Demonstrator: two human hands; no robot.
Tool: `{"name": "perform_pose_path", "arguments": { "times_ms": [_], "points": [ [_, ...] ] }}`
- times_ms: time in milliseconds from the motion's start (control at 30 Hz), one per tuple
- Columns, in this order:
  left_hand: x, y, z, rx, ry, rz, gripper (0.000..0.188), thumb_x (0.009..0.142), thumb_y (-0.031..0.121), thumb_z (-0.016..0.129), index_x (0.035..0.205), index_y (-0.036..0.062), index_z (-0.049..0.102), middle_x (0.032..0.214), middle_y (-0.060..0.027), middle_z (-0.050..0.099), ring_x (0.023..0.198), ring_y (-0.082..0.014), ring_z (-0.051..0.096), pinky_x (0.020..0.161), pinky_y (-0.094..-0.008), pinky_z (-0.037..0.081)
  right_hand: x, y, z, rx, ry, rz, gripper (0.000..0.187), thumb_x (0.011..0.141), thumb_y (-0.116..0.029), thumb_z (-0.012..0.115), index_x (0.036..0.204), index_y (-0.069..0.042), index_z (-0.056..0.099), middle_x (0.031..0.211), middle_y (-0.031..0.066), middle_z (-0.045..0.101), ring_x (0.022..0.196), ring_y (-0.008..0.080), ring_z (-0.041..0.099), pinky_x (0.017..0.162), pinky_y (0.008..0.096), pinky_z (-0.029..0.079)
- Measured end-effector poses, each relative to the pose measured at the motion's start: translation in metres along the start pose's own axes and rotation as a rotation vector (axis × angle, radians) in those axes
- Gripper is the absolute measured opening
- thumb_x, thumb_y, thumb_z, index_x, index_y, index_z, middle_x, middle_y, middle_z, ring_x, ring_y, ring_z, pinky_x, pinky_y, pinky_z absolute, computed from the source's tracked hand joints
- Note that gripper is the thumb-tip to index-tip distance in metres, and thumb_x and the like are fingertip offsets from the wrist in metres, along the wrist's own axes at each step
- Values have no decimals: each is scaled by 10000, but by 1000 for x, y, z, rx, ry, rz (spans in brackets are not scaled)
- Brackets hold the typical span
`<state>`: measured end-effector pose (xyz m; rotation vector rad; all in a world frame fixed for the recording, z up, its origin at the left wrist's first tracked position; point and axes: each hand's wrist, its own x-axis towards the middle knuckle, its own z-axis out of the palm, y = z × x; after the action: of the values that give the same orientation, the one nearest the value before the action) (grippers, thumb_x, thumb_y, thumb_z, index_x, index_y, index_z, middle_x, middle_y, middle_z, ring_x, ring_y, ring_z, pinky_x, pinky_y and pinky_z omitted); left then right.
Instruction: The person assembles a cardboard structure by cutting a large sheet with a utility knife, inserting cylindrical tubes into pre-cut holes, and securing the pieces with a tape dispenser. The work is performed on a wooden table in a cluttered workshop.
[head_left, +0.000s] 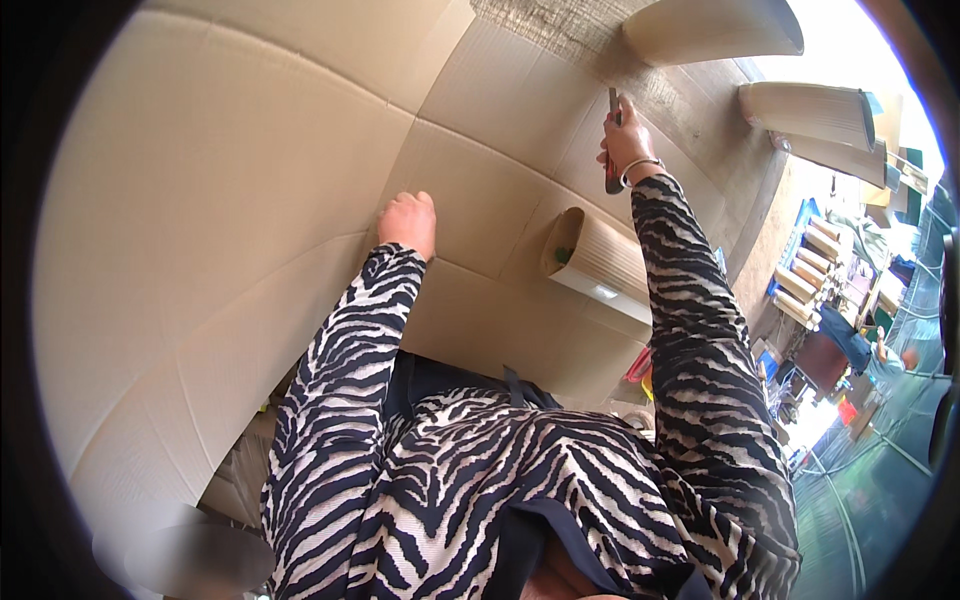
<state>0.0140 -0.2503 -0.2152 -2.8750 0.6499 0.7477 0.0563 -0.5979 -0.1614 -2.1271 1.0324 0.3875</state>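
A large brown cardboard sheet (480,220) with creases spreads out in front of me. My left hand (408,222) rests against it beside a long fold, its fingers curled in. Whether anything is inside those fingers is hidden. Farther out on the right, my right hand (627,142) is closed around a red and black utility knife (613,172). The knife's blade end points away from me, over the cardboard. Between my arms, nearer the right forearm, lies a curved cardboard tube (605,265) with something green inside its opening.
More curved cardboard pieces stand at the far right, one large tube (715,32) and another (810,112) beyond it. A wooden surface (690,95) shows past the sheet. Cluttered cardboard strips (805,265) and green sheeting (870,510) lie off to the right.
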Motion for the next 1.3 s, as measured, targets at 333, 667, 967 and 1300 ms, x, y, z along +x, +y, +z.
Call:
{"name": "perform_pose_path", "arguments": {
  "times_ms": [333,667,967,1300],
  "points": [
    [0,3,8,-23,56,-33,40,886,162,603,896,124,610,899,-83,630,843,-242,674,689,-361,565,5,14,20,94,100,24,588,953,-178,528,1507,-217,333,1034,148,676,557,233,678,543,365,556],
    [4,5,5,14,33,-24,50,902,158,585,926,126,615,904,-84,632,861,-241,675,692,-363,566,-3,-11,22,-115,86,17,554,968,-218,469,1507,-218,341,1064,149,698,580,239,689,626,374,563],
    [5,6,12,0,48,-34,51,901,158,587,905,133,631,898,-78,640,851,-234,682,685,-356,572,26,-26,20,-244,-5,104,612,905,-65,406,1502,-191,357,1009,191,706,595,234,706,519,355,553],
    [11,8,3,-48,42,-43,93,858,140,645,939,112,608,930,-105,647,859,-250,693,698,-366,583,-7,-43,19,-385,-37,101,493,890,-43,425,1378,-107,433,954,181,711,580,229,705,507,352,561]
  ]
}}
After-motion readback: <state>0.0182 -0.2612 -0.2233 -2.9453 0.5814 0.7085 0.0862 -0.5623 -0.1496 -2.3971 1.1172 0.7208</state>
